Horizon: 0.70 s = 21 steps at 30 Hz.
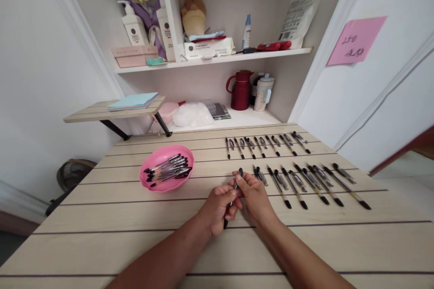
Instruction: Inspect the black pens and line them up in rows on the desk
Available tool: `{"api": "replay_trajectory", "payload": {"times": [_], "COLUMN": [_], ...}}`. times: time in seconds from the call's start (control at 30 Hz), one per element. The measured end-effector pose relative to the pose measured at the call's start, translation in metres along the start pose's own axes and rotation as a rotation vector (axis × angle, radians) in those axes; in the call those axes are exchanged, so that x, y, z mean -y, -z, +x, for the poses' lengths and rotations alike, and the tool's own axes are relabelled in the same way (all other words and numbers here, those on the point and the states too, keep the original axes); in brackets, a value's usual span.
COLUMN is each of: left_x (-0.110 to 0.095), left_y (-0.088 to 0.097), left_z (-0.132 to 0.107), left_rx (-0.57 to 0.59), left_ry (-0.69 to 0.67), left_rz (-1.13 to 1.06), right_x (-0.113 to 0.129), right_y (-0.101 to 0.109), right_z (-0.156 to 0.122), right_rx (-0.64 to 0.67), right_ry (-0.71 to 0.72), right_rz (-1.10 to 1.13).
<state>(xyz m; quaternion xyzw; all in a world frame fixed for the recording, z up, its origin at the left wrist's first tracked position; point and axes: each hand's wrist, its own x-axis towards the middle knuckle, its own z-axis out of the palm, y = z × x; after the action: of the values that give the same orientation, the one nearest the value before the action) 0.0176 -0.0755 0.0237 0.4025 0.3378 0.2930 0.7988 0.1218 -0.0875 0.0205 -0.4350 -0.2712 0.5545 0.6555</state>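
Observation:
Near the middle of the table, a black pen (226, 223) slants between my two hands. My left hand (217, 205) is closed around its lower part, and the fingers of my right hand (253, 193) pinch its upper end. Part of the barrel is hidden by the fingers. A pink bowl (145, 179) to the left holds several black-capped clear pens (169, 169). Right of my hands lie two rows of pen parts: a back row with thin refills (258, 146), and a front row with longer-looking refills (294, 187), each beside short dark-and-clear pieces (298, 180).
A small raised shelf (77, 114) with blue paper (134, 100) stands at the back left. Behind the table, a cabinet shelf (244, 55) carries bottles and a plush toy (194, 13). Below it are a red jug (240, 91) and a cup (263, 92).

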Motion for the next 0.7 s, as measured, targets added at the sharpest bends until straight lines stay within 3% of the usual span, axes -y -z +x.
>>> {"api": "replay_trajectory", "payload": {"times": [0.2,0.7], "left_x": [0.001,-0.003], "left_y": [-0.001,0.004], "left_z": [-0.001,-0.001], "left_rx": [0.117,0.152], "left_ry": [0.033,0.092], "left_rz": [-0.062,0.011], "right_x": [0.002,0.013], "right_y": [0.006,0.022], "right_z": [0.003,0.017], "right_rx": [0.004,-0.137], "right_ry": [-0.023,0.108], "right_rz": [0.109,0.147]}}
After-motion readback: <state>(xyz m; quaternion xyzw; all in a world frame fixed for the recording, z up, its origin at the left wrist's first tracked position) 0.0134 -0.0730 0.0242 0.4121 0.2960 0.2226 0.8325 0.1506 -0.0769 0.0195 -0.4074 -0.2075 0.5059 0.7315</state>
